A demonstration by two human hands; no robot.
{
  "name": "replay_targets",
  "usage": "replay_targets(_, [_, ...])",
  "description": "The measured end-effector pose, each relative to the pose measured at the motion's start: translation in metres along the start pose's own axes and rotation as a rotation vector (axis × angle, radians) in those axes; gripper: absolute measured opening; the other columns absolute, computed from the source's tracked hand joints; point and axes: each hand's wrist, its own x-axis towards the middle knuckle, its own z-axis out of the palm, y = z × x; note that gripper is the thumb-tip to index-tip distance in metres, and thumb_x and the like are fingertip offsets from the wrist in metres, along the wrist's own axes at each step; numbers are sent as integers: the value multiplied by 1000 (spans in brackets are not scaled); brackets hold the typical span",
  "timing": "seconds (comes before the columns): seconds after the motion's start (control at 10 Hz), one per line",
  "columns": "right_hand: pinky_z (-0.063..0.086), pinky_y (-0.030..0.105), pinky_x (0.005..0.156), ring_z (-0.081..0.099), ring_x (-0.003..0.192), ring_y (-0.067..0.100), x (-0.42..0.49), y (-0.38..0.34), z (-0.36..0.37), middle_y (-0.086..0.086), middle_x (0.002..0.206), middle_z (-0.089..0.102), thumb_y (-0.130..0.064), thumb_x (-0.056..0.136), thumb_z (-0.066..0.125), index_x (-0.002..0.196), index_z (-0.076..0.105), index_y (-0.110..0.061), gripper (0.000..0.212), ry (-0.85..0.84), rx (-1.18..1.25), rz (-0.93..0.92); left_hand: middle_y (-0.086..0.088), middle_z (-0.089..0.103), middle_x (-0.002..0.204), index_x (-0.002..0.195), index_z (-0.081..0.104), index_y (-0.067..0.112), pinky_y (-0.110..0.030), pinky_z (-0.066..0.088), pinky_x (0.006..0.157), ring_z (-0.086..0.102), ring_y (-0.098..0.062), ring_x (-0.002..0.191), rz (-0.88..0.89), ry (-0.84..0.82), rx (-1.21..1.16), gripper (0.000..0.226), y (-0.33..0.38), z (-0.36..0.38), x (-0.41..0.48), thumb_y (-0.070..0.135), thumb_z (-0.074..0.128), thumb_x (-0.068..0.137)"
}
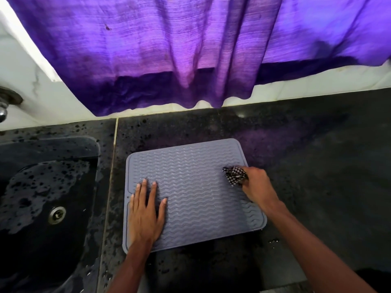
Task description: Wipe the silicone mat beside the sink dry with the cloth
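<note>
A: Starting at the left, what could spoil this?

B: The sink (63,250) is wet, and droplets speckle the strip of dark surface (118,166) between it and the silicone mat (196,187). If the cloth strays past the mat's left edge, I'd expect it to pick up that water and smear it back on.

A: And the left hand (146,216)?

B: It lies flat on the mat's near-left part, fingers straight and spread, holding nothing. It pins the mat down, which helps. But the patch under the palm can't be wiped until it lifts, so that spot may be left damp.

A: Where exactly is the mat?

B: Flat on the surface, just right of the sink. Its top is all wavy ridges. Water likely sits in the grooves, and a light pass could skim over it.

A: The right side?

B: The right hand (257,182) has its fingers curled round a small checked cloth (234,175), bunched up at the mat's right edge. Only a little fabric meets the mat that way. I'd guess it soaks through quickly and starts spreading water instead of lifting it.

A: Now count things for me.

B: One tap (4,106), partly cut off at the left edge. One sink with one drain (56,215). Two hands. One mat. One cloth. One purple curtain (169,49) hanging behind it all.
</note>
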Motion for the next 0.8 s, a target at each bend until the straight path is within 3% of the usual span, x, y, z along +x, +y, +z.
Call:
replay_targets(0.1, [51, 36, 81, 66, 90, 31, -4, 28, -16, 15, 98, 70, 1, 78, 62, 107, 67, -6, 31, 79, 8, 130, -10, 25, 165, 154, 38, 15, -45, 19, 123, 20, -27, 153, -2, -5, -5, 68, 2, 0, 0, 54, 31, 99])
replay_targets(0.2, [48, 32, 86, 60, 92, 17, -11, 54, -30, 1, 101, 64, -10, 84, 69, 116, 58, -12, 33, 128, 302, 353, -10, 26, 164, 154, 39, 14, -47, 21, 122, 22, -28, 152, 0, 6, -5, 68, 2, 1, 0, 54, 32, 99])
replay_targets(0.3, [52, 38, 88, 64, 96, 16, -12, 73, -35, 0, 106, 69, -18, 87, 69, 110, 61, -18, 24, 135, 605, 514, -12, 30, 162, 152, 42, 12, -48, 23, 121, 26, -29, 150, 15, 26, 16, 67, 3, 2, 0, 52, 33, 99])
replay_targets(0.4, [54, 44, 88, 66, 93, 17, -8, 84, -34, -3, 98, 71, -24, 86, 68, 100, 66, -24, 14, 126, 637, 541, -14, 36, 159, 149, 46, 9, -49, 27, 119, 33, -32, 147, 18, 55, 37, 65, 2, 3, -3, 49, 34, 99])
replay_targets(0.5, [54, 42, 89, 67, 93, 16, -6, 88, -27, -6, 95, 71, -27, 84, 71, 96, 68, -26, 12, 110, 561, 529, -16, 43, 154, 144, 52, 6, -53, 33, 115, 40, -35, 142, 47, 99, 34, 59, -4, 4, -3, 41, 37, 100])
replay_targets(0.6, [52, 35, 91, 66, 95, 19, 2, 106, -47, -7, 92, 70, -26, 84, 72, 100, 68, -27, 17, 122, 487, 414, -16, 45, 152, 141, 55, 5, -56, 35, 113, 43, -36, 140, 36, 156, 22, 52, 35, 12, -13, 33, 37, 101])
replay_targets(0.7, [50, 39, 90, 61, 104, 28, 3, 105, -45, 4, 103, 68, -29, 83, 74, 125, 59, -20, 45, 234, 272, 330, -15, 46, 152, 139, 56, 6, -52, 30, 117, 42, -34, 141, 72, 187, 34, 50, 31, 13, -14, 30, 37, 100])
replay_targets(0.8, [50, 49, 85, 47, 113, 34, -6, 106, -43, 13, 120, 58, -36, 87, 67, 134, 51, -17, 54, 392, -23, 174, -15, 45, 153, 140, 56, 7, -49, 27, 119, 41, -33, 142, 58, 164, 41, 50, 35, 9, -10, 31, 38, 99])
